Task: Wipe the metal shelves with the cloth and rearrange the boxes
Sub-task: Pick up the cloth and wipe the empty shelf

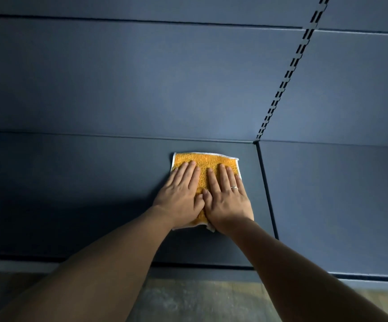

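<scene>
An orange cloth (208, 161) with a white edge lies flat on a dark blue metal shelf (84, 182). My left hand (180, 196) presses on its left half with straight fingers. My right hand (228, 198) lies beside it on the right half, fingers straight, a ring on one finger. The two thumbs touch in the middle. The cloth sits near the shelf's right end, just left of the seam (266, 189) to the neighbouring shelf. No boxes are in view.
A second blue shelf (339, 201) adjoins on the right. Blue back panels (142, 77) rise behind both, split by a slotted upright (288, 73). A brownish floor (200, 300) shows below the shelf's front edge.
</scene>
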A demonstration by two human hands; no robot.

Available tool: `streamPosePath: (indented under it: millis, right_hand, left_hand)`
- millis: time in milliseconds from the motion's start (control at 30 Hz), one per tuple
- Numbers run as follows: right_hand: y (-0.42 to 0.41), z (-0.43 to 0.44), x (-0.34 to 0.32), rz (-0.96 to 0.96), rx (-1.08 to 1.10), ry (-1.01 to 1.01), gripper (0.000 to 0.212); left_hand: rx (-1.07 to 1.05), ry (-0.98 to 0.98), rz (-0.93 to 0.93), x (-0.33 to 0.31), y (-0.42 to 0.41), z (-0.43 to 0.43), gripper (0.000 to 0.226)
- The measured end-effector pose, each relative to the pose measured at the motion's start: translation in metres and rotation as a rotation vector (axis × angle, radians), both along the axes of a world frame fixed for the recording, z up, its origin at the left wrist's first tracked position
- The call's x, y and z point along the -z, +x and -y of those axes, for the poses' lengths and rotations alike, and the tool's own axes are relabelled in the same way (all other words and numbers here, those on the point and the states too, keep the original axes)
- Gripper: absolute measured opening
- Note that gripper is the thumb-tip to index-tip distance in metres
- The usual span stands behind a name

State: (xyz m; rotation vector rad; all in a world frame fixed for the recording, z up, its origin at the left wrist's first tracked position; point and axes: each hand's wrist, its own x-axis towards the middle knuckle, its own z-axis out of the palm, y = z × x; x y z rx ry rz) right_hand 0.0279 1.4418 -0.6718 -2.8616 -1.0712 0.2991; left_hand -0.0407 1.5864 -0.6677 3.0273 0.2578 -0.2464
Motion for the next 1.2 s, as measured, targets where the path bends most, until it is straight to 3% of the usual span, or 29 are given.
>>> streamPosePath:
  millis: [367, 867, 1200]
  right_hand:
    - [-0.098, 0.049, 0.002, 0.067, 0.031, 0.02, 0.064]
    - [-0.14, -0.02, -0.005, -0.037, 0.008, 0.01, 0.069]
    - [-0.105, -0.023, -0.001, -0.067, -0.022, 0.064, 0.072]
  left_hand:
    - [0.068, -0.011, 0.024, -0.01, -0.086, 0.039, 0.079]
    - [0.029, 0.008, 0.044, -0.005, -0.132, -0.025, 0.072]
    - [0.049, -0.025, 0.054, -0.002, -0.103, -0.044, 0.077]
